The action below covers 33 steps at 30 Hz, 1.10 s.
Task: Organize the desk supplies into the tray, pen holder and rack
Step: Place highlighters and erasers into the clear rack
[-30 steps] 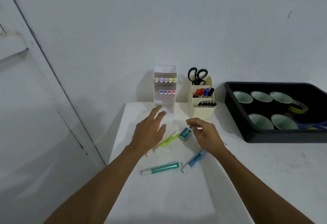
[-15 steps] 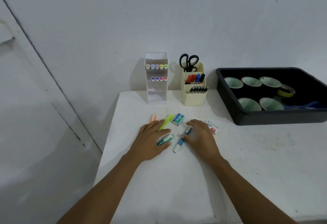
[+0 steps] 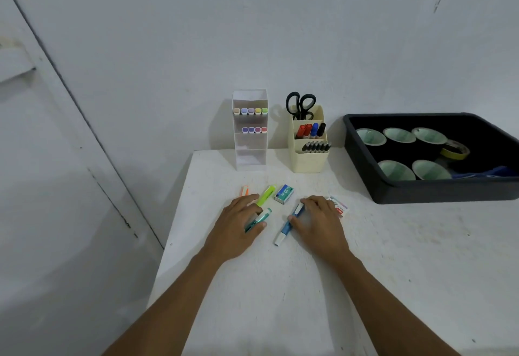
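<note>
Cream pen holder (image 3: 309, 162): scissors (image 3: 300, 104) (plus markers (image 3: 310, 130))

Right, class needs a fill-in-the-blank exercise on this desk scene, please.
The scissors stand in the pen ___. The tray is coloured ___. The left hand grips a teal highlighter, the right hand a ___ highlighter. The top row of the rack holds ___ markers.
Missing: holder, black, blue, five.

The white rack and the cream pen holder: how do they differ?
The rack is taller and white; the pen holder is shorter and cream. The rack holds two rows of pastel markers end-on; the pen holder holds scissors and upright pens. Both stand by the wall.
</note>
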Tool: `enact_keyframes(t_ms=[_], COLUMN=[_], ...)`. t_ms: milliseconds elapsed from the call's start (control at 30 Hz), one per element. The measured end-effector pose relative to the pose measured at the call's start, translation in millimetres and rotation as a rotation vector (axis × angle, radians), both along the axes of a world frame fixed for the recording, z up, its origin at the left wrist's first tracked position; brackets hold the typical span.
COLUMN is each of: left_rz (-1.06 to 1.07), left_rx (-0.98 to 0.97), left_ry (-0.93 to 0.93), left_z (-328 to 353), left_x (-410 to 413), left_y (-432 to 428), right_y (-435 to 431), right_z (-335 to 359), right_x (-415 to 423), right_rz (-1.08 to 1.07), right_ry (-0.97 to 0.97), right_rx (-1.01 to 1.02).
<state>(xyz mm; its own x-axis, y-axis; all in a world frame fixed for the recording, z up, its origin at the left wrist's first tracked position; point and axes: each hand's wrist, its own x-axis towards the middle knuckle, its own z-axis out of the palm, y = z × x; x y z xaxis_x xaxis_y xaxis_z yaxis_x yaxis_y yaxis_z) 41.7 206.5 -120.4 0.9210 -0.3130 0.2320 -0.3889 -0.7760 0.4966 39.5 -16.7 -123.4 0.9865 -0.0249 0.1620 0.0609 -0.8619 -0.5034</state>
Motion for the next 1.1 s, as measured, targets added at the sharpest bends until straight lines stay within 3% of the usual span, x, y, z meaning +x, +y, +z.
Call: enact_keyframes(t_ms=[100,300,600,733,833,1100], left_rz=[0.000,-0.019,0.176,0.182,0.231,0.331], left_rx=[-0.035,-0.114,-0.594,-0.790,-0.803,-0.827], left_ry=[-0.012,0.044,0.223,0.324,0.366,0.215], left_z=[1,3,23,40,51,72], left_x=[0,-1,14,21,34,55], left_y=[-1,-1,6,-2,-3,4], right_y=[0,-5,-3,14,26,45], right_z=[2,5,47,81,104,113], right_x=[3,2,16,37,54,88], right_rz=[-0.009,-0.037,-0.017,0.052,0.092,0.233], right_ry=[0.038,0.086,0.039,-0.050,-0.194,-0.473], right_rx=[0.075,0.437,0.806,0.724,0.631,0.266])
